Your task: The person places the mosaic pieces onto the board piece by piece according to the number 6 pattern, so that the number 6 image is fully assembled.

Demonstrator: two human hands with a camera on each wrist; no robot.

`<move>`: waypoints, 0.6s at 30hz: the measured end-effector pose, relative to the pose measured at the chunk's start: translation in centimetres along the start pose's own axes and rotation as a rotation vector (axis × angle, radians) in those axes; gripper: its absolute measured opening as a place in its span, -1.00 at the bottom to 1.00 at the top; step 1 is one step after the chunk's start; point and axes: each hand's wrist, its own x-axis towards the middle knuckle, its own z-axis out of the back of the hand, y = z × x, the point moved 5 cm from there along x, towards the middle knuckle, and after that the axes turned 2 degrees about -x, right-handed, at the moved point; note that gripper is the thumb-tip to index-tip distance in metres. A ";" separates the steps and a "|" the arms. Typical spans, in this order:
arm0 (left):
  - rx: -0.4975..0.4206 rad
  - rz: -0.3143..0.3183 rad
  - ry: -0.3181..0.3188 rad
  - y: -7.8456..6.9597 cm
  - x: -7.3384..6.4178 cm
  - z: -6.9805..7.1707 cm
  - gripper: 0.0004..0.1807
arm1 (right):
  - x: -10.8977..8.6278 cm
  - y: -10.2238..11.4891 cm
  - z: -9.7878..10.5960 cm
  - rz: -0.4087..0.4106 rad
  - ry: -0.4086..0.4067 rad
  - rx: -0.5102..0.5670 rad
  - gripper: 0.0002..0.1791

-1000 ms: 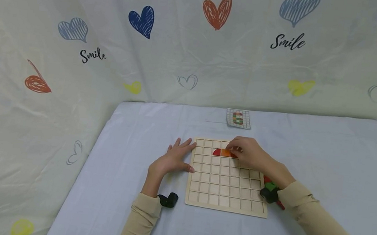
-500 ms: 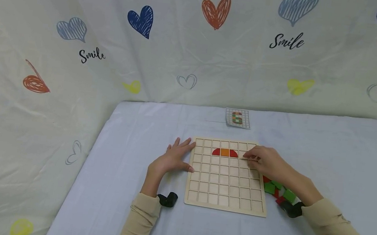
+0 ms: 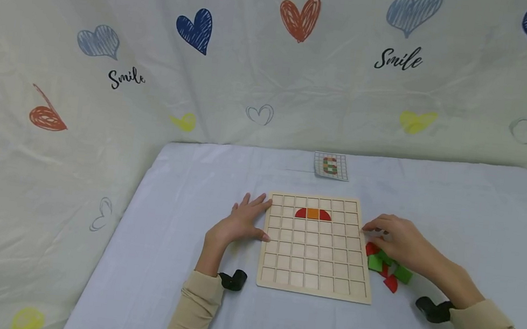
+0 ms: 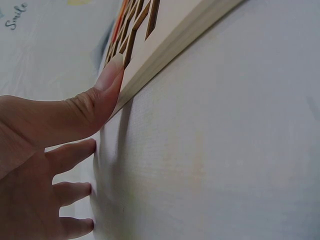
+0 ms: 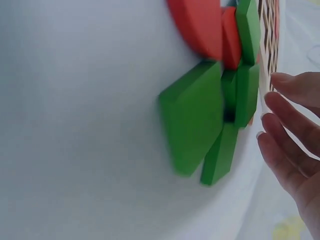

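Note:
A wooden grid board [image 3: 304,251] lies flat, with an orange square tile [image 3: 312,213] between a left red quarter-round tile [image 3: 301,213] and a right red quarter-round tile [image 3: 325,215] in an upper row. My left hand [image 3: 239,222] is spread at the board's left side; in the left wrist view its thumb [image 4: 107,80] touches the board's edge. Just past the right edge, my right hand [image 3: 399,238] hovers by a loose pile with green tiles [image 3: 402,274] and red tiles [image 3: 391,283]. In the right wrist view its fingers [image 5: 285,145] are loosely bent, holding nothing.
A small printed card [image 3: 331,166] with a coloured grid pattern lies behind the board. White cloth [image 3: 182,188] covers the table, and a hanging sheet [image 3: 234,74] printed with hearts rises at its back. Black cameras sit at both wrists.
My right hand has let go of the right red tile, left in its cell, and moved right and nearer, off the board to the pile. My left hand stays put.

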 end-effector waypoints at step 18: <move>-0.002 -0.003 -0.001 -0.2 -0.2 0.0 0.05 | -3.1 -1.2 0.7 0.030 -0.008 -0.035 -0.72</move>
